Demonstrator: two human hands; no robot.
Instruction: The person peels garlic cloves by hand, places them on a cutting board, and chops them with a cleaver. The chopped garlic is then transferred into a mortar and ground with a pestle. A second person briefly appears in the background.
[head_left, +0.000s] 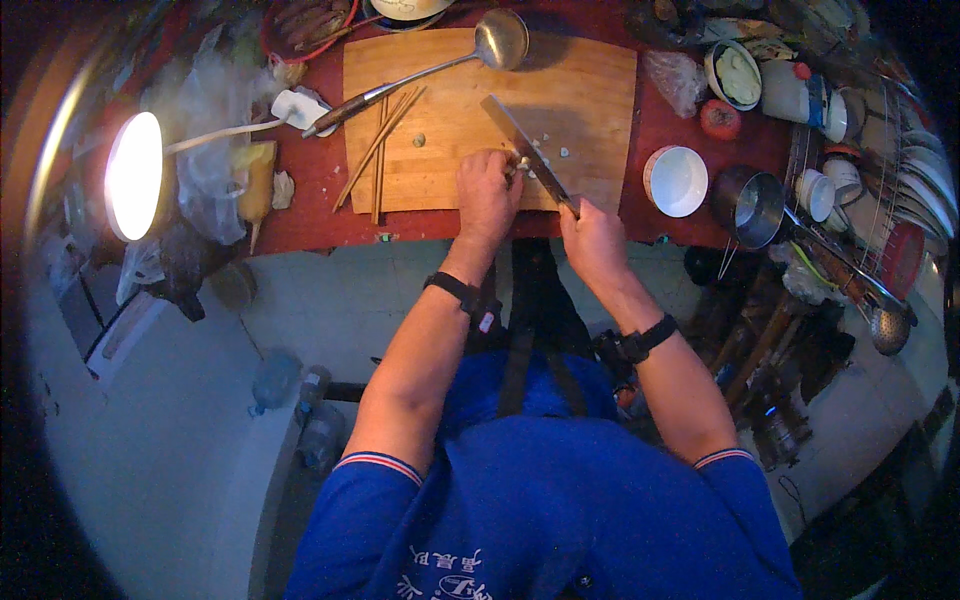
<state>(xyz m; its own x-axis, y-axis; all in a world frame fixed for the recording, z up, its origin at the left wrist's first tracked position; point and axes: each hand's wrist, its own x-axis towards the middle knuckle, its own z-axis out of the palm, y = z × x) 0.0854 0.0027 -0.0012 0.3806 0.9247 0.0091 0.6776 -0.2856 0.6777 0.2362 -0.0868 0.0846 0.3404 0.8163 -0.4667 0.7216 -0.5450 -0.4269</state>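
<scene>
My right hand (594, 234) grips the handle of a Chinese cleaver (514, 133), its blade slanting up and left over a wooden cutting board (450, 112). The fingers of my left hand (486, 184) are curled on the board, holding a small pale piece, apparently a garlic clove (523, 163), against the near side of the blade. Several cut white bits (564, 152) lie right of the blade. Farther left sits a small roundish greenish-brown piece (418, 139). A metal ladle (501, 41) with a wooden handle rests across the board's upper left, over some wooden chopsticks (375, 161).
On the red tabletop (307, 217) to the right stand a white bowl (677, 181), a saucepan (746, 206), a tomato (720, 120) and a bowl of pale food (736, 75). A lit round lamp (135, 176) and plastic bags (214, 172) are at left. Plates (926, 180) stand in a far-right rack.
</scene>
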